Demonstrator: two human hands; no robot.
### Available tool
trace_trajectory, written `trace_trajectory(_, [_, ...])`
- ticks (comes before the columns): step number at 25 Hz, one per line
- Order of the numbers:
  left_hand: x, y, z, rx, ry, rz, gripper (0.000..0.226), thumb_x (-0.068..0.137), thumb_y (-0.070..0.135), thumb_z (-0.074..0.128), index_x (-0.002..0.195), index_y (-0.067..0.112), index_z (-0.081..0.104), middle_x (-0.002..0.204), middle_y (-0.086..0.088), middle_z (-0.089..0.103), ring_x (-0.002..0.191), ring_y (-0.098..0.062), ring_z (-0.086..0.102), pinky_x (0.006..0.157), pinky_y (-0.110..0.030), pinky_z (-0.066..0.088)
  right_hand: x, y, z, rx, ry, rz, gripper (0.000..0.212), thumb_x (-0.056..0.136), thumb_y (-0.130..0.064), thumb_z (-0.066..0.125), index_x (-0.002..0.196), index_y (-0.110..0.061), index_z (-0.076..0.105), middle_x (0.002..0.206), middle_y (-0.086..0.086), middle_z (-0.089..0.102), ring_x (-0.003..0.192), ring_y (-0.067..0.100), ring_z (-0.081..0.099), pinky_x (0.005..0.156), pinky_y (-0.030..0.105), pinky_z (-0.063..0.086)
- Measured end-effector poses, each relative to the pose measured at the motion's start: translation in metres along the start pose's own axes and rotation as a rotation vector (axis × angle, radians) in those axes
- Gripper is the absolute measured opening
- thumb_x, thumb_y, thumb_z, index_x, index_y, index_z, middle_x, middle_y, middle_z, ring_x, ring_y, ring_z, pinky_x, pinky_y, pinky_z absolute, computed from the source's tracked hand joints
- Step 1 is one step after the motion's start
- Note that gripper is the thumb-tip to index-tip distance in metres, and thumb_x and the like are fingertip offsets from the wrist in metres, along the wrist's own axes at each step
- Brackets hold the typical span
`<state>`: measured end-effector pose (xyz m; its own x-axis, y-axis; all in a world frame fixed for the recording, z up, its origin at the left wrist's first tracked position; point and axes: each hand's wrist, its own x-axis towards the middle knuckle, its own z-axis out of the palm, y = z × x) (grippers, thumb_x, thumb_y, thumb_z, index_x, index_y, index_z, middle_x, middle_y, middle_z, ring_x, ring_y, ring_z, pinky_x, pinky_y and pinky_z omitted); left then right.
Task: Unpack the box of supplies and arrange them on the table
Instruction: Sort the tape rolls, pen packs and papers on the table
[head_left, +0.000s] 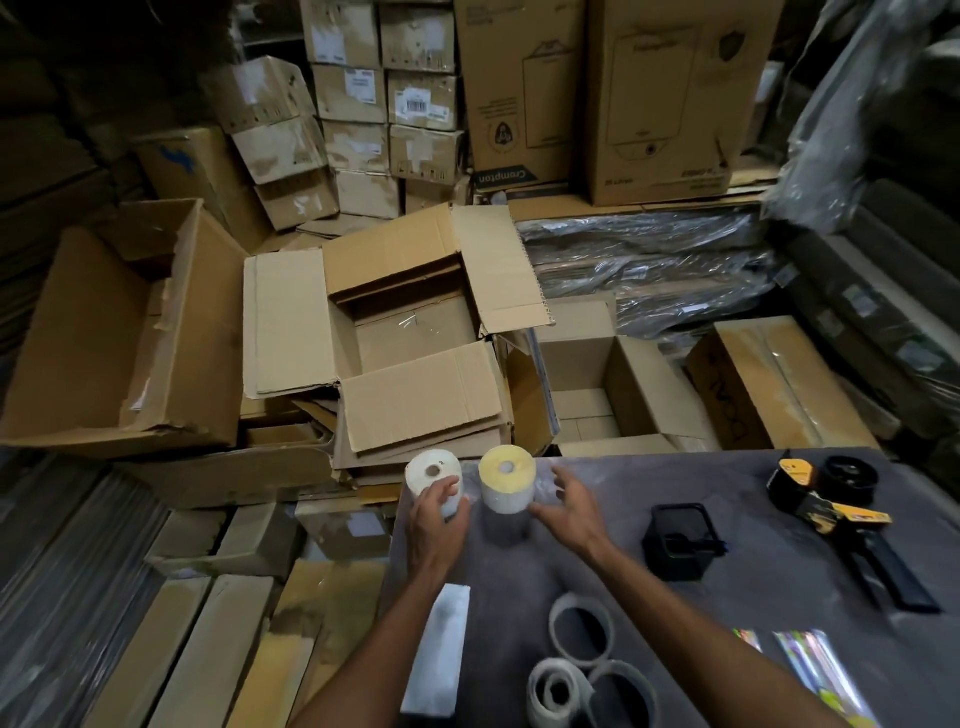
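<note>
Two upright label rolls stand at the far left corner of the dark table (727, 597): a white roll (432, 474) and a yellow-topped roll (507, 478). My left hand (436, 525) is wrapped around the white roll. To the right of the yellow-topped roll my right hand (569, 506) hovers with fingers spread, holding nothing. Beyond the table's far edge lies the open cardboard box (410, 338), its flaps folded out and its inside showing only bare cardboard.
On the table: three tape rolls (582, 631) near me, a white flat packet (439, 654) at the left edge, a black holder (680, 540), a yellow-black tape dispenser (810, 499), shiny packets (815, 675). Stacked cartons and flattened cardboard surround the table.
</note>
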<state>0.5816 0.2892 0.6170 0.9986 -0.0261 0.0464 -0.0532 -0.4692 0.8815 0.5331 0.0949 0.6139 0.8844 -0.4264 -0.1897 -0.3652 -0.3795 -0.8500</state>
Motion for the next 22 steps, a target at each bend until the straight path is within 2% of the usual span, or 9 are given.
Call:
trace_trajectory(2, [-0.023, 0.014, 0.004, -0.051, -0.022, -0.008, 0.018, 0.091, 0.013, 0.065, 0.108, 0.018, 0.070, 0.105, -0.002, 0.069, 0.102, -0.017, 0.063, 0.085, -0.025, 0.047, -0.017, -0.001, -0.014, 0.025, 0.000, -0.024, 0.079, 0.079, -0.031, 0.080, 0.147, -0.023, 0.042, 0.145, 0.006, 0.053, 0.131, 0.023, 0.051, 0.105, 0.043, 0.048])
trace_trajectory(4, [-0.046, 0.023, 0.008, -0.070, -0.071, 0.001, 0.014, 0.093, 0.016, 0.064, 0.103, 0.023, 0.069, 0.102, 0.000, 0.071, 0.100, -0.016, 0.066, 0.086, -0.027, 0.053, -0.037, -0.001, -0.029, 0.055, -0.010, -0.037, 0.077, 0.080, -0.030, 0.078, 0.148, -0.021, 0.042, 0.146, 0.006, 0.052, 0.132, 0.022, 0.050, 0.106, 0.044, 0.048])
trace_trajectory(8, [-0.090, 0.038, 0.020, -0.090, -0.109, 0.035, 0.017, 0.094, 0.021, 0.063, 0.110, 0.020, 0.070, 0.104, 0.003, 0.072, 0.100, -0.009, 0.066, 0.091, -0.035, 0.057, -0.076, 0.010, -0.059, 0.107, -0.010, -0.069, 0.071, 0.082, -0.024, 0.077, 0.145, -0.019, 0.046, 0.141, 0.006, 0.056, 0.126, 0.018, 0.054, 0.104, 0.037, 0.049])
trace_trajectory(12, [-0.143, 0.052, 0.034, -0.130, -0.090, 0.059, 0.014, 0.094, 0.024, 0.064, 0.106, 0.023, 0.070, 0.103, 0.006, 0.072, 0.099, -0.006, 0.066, 0.089, -0.028, 0.054, -0.115, 0.030, -0.083, 0.132, -0.052, -0.100, 0.066, 0.083, -0.022, 0.076, 0.143, -0.014, 0.049, 0.138, 0.007, 0.057, 0.124, 0.018, 0.055, 0.099, 0.032, 0.050])
trace_trajectory(19, [-0.233, 0.069, 0.046, -0.165, -0.073, 0.072, 0.014, 0.094, 0.021, 0.064, 0.106, 0.023, 0.071, 0.102, 0.009, 0.073, 0.096, 0.000, 0.067, 0.076, -0.010, 0.051, -0.181, 0.066, -0.103, 0.234, -0.032, -0.089, 0.060, 0.082, -0.017, 0.078, 0.137, -0.009, 0.056, 0.131, 0.008, 0.063, 0.121, 0.018, 0.059, 0.103, 0.034, 0.050])
trace_trajectory(22, [-0.267, 0.070, 0.047, -0.166, -0.102, 0.106, 0.014, 0.093, 0.019, 0.066, 0.104, 0.019, 0.073, 0.098, 0.011, 0.073, 0.091, 0.005, 0.066, 0.074, -0.008, 0.050, -0.212, 0.079, -0.112, 0.271, -0.012, -0.096, 0.058, 0.082, -0.015, 0.078, 0.136, -0.009, 0.057, 0.125, 0.006, 0.063, 0.118, 0.017, 0.060, 0.103, 0.033, 0.049])
